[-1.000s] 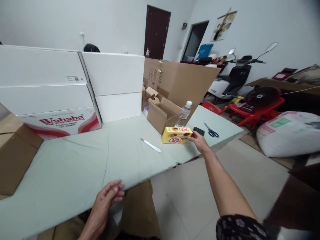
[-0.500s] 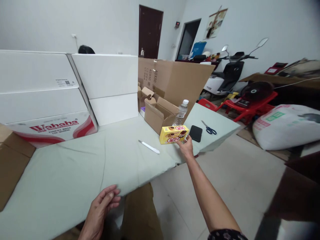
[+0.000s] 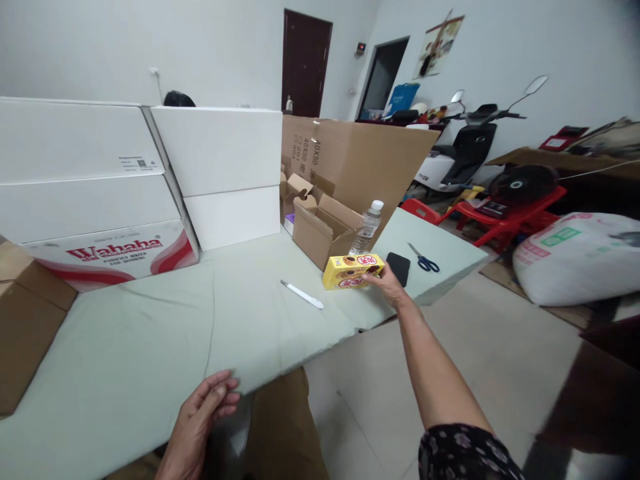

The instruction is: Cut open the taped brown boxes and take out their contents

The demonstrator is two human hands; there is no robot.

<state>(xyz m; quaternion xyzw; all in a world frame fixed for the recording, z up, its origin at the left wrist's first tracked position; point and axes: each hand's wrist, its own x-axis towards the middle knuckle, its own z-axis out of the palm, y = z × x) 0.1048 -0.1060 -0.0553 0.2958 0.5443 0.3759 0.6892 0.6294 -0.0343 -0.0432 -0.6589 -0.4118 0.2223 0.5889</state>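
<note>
The right hand [image 3: 387,283] was clamped on the right end of a yellow box [image 3: 343,272], its thumb laid across the printed front and its fingers around the end. The yellow box was near the front edge of the cloth-covered table [image 3: 250,327], just in front of an open cardboard box [image 3: 314,239] and a clear bottle [image 3: 369,227] with a white cap; whether its underside sat fully on the cloth was hard to tell from this angle. The left hand [image 3: 200,410] held nothing; its fingers were loosely curled, with the thumb close to the forefinger, at the table's near edge. Between the two hands, nearer the yellow box, lay a slim white knife [image 3: 303,295], its handle end toward the right. Beyond the right hand lay a flat black object [image 3: 399,269], with dark-handled scissors [image 3: 424,259] next to it, blades pointing away. A large cardboard panel [image 3: 370,150] stood behind the bottle. Farther left, white boxes [image 3: 220,153] were stacked beside a pile whose lowest carton [image 3: 115,257] bore red Wahaha lettering, and a brown carton [image 3: 27,333] stood at the table's left side.
</note>
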